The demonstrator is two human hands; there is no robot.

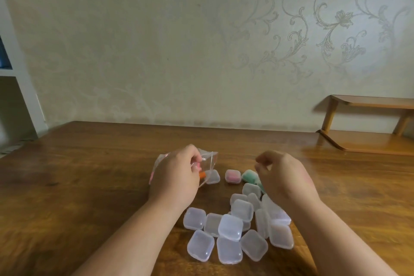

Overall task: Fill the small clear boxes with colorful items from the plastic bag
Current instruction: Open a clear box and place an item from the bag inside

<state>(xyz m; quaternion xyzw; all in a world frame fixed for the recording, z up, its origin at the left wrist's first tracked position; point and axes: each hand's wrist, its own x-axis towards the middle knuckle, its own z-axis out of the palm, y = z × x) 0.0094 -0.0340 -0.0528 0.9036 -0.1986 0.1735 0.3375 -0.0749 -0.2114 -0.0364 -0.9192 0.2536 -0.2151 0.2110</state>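
My left hand (177, 177) grips a clear plastic bag (207, 160) with pink and orange items (46, 175) showing inside it. A small clear box (212, 176) lies just right of the bag. Beside it stand a box with pink contents (233, 176) and a box with green contents (249, 176). My right hand (280, 177) hovers over the green box with fingers curled; I cannot see anything in them. Several empty clear boxes (230, 227) lie piled between my forearms.
The wooden table (89, 175) runs to a patterned wall behind. A low wooden shelf (367, 123) stands at the table's far right. A white shelving unit (13, 78) is at the left edge.
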